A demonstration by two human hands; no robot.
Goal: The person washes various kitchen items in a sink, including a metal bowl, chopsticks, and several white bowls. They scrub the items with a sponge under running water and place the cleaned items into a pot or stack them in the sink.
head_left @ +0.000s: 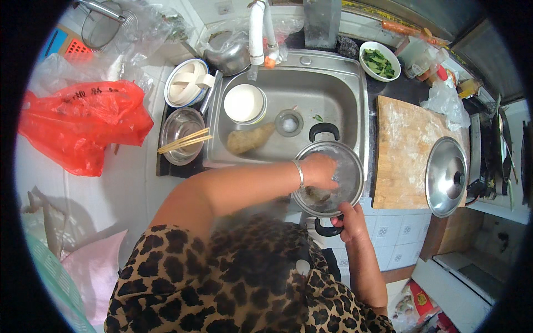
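A round metal pot (pixel 354 156) with two black handles is held over the front right edge of the sink. My left hand (pixel 320 171), with a bangle at the wrist, reaches into it from the left, fingers bent downward. Whether those fingers grip anything is hidden. Close to them, a dark lump (pixel 318 195) lies in the pot. My right hand (pixel 352 220) grips the pot at its near rim, beside the lower handle. In the steel sink (pixel 333 89) behind the pot are a white bowl (pixel 243 103) and a brown root vegetable (pixel 250 138).
A floury wooden board (pixel 399 158) lies right of the sink, with a metal lid (pixel 443 177) at its right edge. Behind it is a bowl of green leaves (pixel 379 62). Chopsticks (pixel 185 140) cross a glass bowl (pixel 177 120) at left, near a red plastic bag (pixel 87 120). A white faucet (pixel 257 37) overhangs the sink.
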